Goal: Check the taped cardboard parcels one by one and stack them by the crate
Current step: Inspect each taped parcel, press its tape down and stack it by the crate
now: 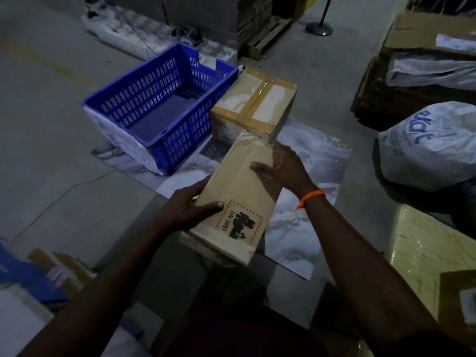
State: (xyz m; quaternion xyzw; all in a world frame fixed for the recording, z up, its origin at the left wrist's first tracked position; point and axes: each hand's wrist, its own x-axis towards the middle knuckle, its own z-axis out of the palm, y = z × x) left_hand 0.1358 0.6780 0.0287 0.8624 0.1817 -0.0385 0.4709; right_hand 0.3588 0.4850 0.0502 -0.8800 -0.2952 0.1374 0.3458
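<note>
Head view, looking forward and down: I observe a flat, elongated cardboard parcel [237, 191] held in the air between both hands, above a marble-patterned sheet [304, 222] laid on the grey concrete floor [51, 140]. Its near end carries a red-hatched battery hazard label [238, 221] printed "UN 3481", and pale tape runs across that same end. My left hand [188, 206] grips the parcel's left edge near the label, thumb lying on the top face and fingers wrapped beneath. My right hand [282, 167] rests on the far right part of the top face, fingers spread flat and curling over the right edge; an orange wristband [310, 197] sits on that wrist.

Beyond the held parcel, a squarer cardboard box [253, 106] sealed with crossed brown tape stands on the sheet, just beside the right wall of a blue perforated plastic crate [159, 109]. The far tip of the held parcel overlaps this box in view; I cannot tell whether they touch. The crate's interior shows only its blue floor.

To the right lies a white printed sack [427, 148], with a yellow wrapped bundle [425, 256] nearer to me. Further cardboard items [61, 269] sit at lower left, blurred.
</note>
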